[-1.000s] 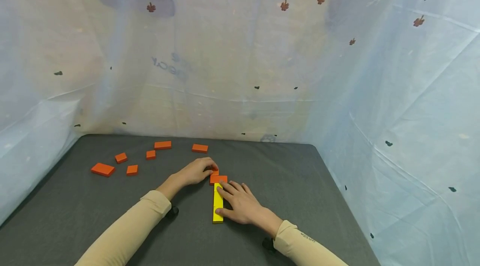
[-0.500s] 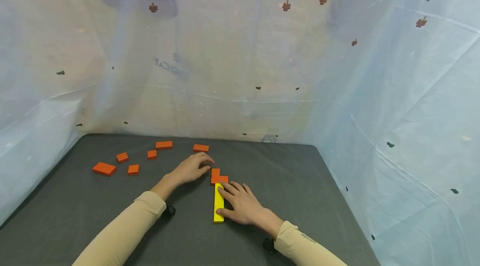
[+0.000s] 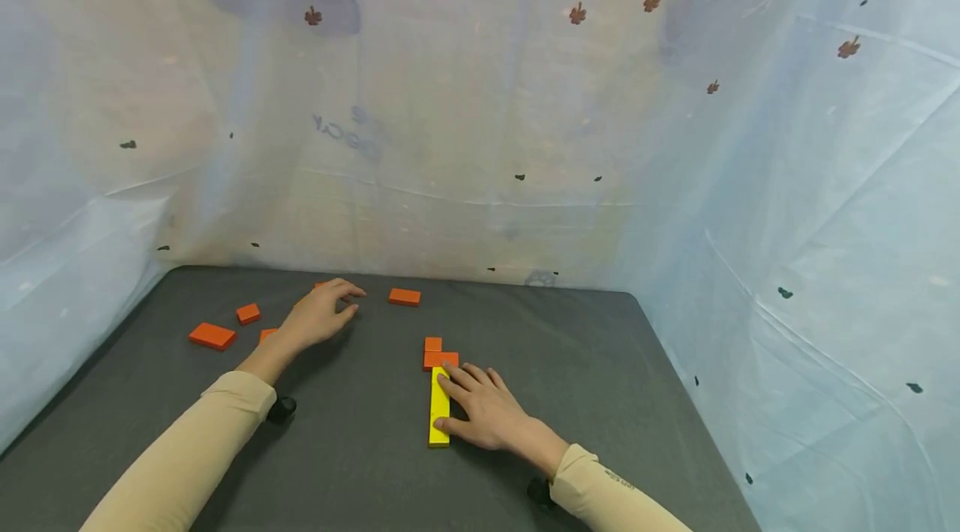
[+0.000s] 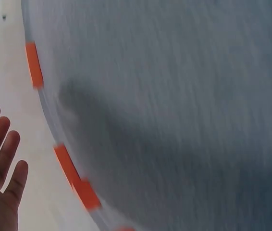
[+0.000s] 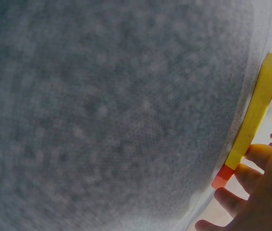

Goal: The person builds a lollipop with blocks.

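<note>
Yellow bar (image 3: 438, 404), long, slim and straight-edged, lies on the dark grey desk (image 3: 570, 365), its far end against an orange block (image 3: 438, 359). Right hand (image 3: 487, 414) touches the bar, grip spread; left hand (image 3: 318, 315), well left beyond the bar, has its grip apart.

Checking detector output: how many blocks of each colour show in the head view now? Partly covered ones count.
Orange blocks: 7, two partly hidden
Yellow bar: 1, taken as one piece; seams unclear
Total: 8
</note>
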A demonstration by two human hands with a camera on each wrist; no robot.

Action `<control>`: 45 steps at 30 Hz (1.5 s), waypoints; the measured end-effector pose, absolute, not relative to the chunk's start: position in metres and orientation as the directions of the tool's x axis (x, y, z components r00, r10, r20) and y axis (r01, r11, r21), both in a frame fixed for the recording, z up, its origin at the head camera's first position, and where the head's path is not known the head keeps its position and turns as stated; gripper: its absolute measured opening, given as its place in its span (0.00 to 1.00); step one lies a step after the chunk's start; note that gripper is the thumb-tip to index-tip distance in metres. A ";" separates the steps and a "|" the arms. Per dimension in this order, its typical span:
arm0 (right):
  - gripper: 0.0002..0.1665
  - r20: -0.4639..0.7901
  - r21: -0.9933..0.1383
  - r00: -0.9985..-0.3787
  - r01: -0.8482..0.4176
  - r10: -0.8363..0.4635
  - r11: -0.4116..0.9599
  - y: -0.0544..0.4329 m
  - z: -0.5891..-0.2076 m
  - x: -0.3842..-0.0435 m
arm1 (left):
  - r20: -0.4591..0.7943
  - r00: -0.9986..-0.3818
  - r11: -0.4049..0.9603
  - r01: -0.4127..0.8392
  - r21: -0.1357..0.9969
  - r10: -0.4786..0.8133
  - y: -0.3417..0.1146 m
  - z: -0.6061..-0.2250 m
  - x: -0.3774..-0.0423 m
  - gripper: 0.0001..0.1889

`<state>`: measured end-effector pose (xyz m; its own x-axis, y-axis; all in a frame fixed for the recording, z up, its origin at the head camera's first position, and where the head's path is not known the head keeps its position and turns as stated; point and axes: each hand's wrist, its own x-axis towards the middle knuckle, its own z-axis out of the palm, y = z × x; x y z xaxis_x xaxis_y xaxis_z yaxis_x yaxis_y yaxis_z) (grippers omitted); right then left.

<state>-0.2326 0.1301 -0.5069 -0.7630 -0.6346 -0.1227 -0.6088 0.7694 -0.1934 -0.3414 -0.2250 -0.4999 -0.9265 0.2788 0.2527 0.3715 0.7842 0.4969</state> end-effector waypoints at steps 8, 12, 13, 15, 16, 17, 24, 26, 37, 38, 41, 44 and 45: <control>0.43 -0.130 -0.194 -0.770 -0.598 -0.625 0.777 0.131 -0.505 -0.232 | 0.230 -0.949 0.835 0.302 0.461 0.216 -0.270 -0.493 -0.341 0.18; 0.43 -0.128 -0.201 -0.768 -0.600 -0.628 0.775 0.131 -0.505 -0.232 | 0.201 -0.960 0.848 0.268 0.457 0.195 -0.287 -0.495 -0.340 0.18; 0.43 -0.126 -0.203 -0.767 -0.601 -0.629 0.773 0.130 -0.505 -0.232 | 0.187 -0.964 0.852 0.255 0.456 0.188 -0.291 -0.497 -0.340 0.18; 0.43 -0.126 -0.202 -0.765 -0.603 -0.631 0.772 0.130 -0.505 -0.231 | 0.159 -0.971 0.861 0.232 0.452 0.178 -0.298 -0.499 -0.341 0.17; 0.43 -0.126 -0.202 -0.764 -0.604 -0.632 0.771 0.130 -0.505 -0.231 | 0.148 -0.973 0.865 0.224 0.448 0.176 -0.301 -0.501 -0.341 0.17; 0.43 -0.123 -0.201 -0.764 -0.606 -0.634 0.770 0.130 -0.504 -0.231 | 0.139 -0.975 0.869 0.219 0.444 0.174 -0.303 -0.502 -0.341 0.17; 0.43 -0.125 -0.193 -0.765 -0.606 -0.632 0.772 0.130 -0.504 -0.231 | 0.122 -0.973 0.875 0.229 0.426 0.196 -0.310 -0.507 -0.339 0.16; 0.43 -0.129 -0.197 -0.767 -0.602 -0.629 0.774 0.130 -0.505 -0.231 | 0.120 -0.973 0.876 0.229 0.424 0.196 -0.310 -0.507 -0.338 0.16; 0.44 -0.126 -0.205 -0.764 -0.604 -0.633 0.770 0.131 -0.507 -0.232 | 0.134 -0.976 0.881 0.213 0.422 0.172 -0.308 -0.511 -0.338 0.16; 0.44 -0.126 -0.205 -0.764 -0.604 -0.633 0.770 0.131 -0.507 -0.231 | 0.134 -0.976 0.881 0.211 0.424 0.169 -0.309 -0.512 -0.338 0.16; 0.44 -0.127 -0.200 -0.765 -0.603 -0.631 0.772 0.131 -0.507 -0.231 | 0.133 -0.978 0.880 0.204 0.430 0.161 -0.309 -0.515 -0.339 0.16; 0.44 -0.129 -0.195 -0.768 -0.601 -0.628 0.775 0.131 -0.506 -0.231 | 0.136 -0.979 0.878 0.198 0.436 0.154 -0.307 -0.516 -0.338 0.16; 0.44 -0.128 -0.194 -0.767 -0.602 -0.628 0.775 0.131 -0.506 -0.231 | 0.139 -0.978 0.876 0.201 0.439 0.154 -0.305 -0.515 -0.337 0.15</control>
<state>-0.2315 0.1306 -0.5064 -0.7673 -0.6284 -0.1278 -0.6021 0.7746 -0.1937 -0.3369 -0.3054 -0.5153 -0.9782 0.1542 0.1394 0.2006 0.8756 0.4394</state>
